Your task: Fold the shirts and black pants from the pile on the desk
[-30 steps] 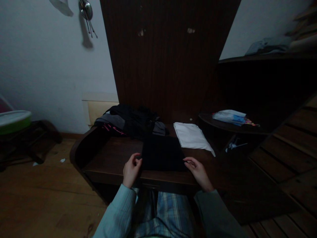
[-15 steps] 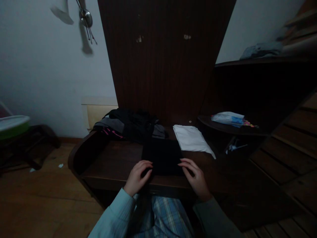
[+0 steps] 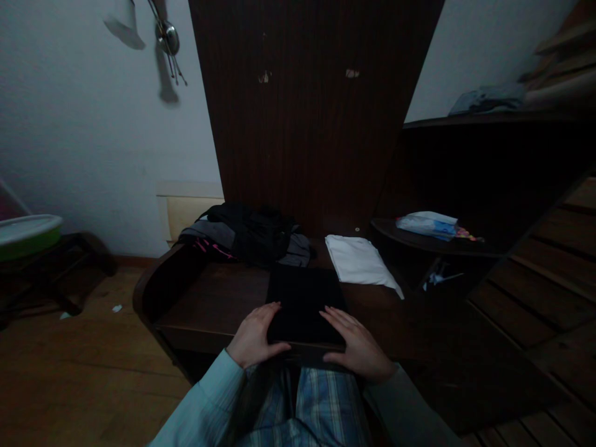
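Folded black cloth [image 3: 305, 298] lies at near edge of tabletop [image 3: 218, 298], approx. centre. L hand [image 3: 254, 338] & R hand [image 3: 356, 347] rest flat on its near corners, fingers straight & close together, thumbs along front edge. Can't tell if thumbs tuck under. Folded white cloth [image 3: 358, 261] is just beyond on R, w/ dark clothes pile [image 3: 251, 233] behind.

We are viewing a dim scene. Weak light is reaching the pale plaster wall [image 3: 93, 124] at ten o'clock, where hanging metal utensils [image 3: 167, 40] are casting shadows; the black folded cloth [image 3: 302, 301] is sinking into darkness.
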Tool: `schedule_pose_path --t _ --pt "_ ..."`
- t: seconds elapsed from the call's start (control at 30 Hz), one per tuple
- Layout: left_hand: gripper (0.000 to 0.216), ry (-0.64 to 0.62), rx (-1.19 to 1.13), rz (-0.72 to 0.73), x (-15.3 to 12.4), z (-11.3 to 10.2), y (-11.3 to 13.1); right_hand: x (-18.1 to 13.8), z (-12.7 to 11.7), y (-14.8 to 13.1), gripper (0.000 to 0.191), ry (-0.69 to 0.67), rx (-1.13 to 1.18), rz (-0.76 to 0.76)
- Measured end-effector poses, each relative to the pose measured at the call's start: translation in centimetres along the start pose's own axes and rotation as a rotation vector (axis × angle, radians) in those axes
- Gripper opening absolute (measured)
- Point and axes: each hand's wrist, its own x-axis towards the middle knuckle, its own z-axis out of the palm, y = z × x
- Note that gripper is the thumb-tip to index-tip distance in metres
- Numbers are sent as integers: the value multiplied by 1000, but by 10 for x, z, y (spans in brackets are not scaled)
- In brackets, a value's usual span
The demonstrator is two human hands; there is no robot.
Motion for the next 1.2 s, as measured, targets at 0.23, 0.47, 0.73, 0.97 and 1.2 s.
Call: schedule_pose_path --t 0.23,0.47,0.73,0.97,1.2 --pt "58 -52 -50 214 -37 -4 -13 -43 7 24 60 -51 -38 -211" --pt "46 -7 -53 203 -22 -3 -17 -35 12 43 68 33 -136 -152" --pt "24 172 -329 -10 -16 -5 -10 -16 -6 17 39 240 317 -8" --pt "33 482 -534 -203 22 -34 13 25 -28 -11 33 613 704 318" --pt "35 565 -705 -209 64 -53 12 53 -60 -25 24 604 1133 408"
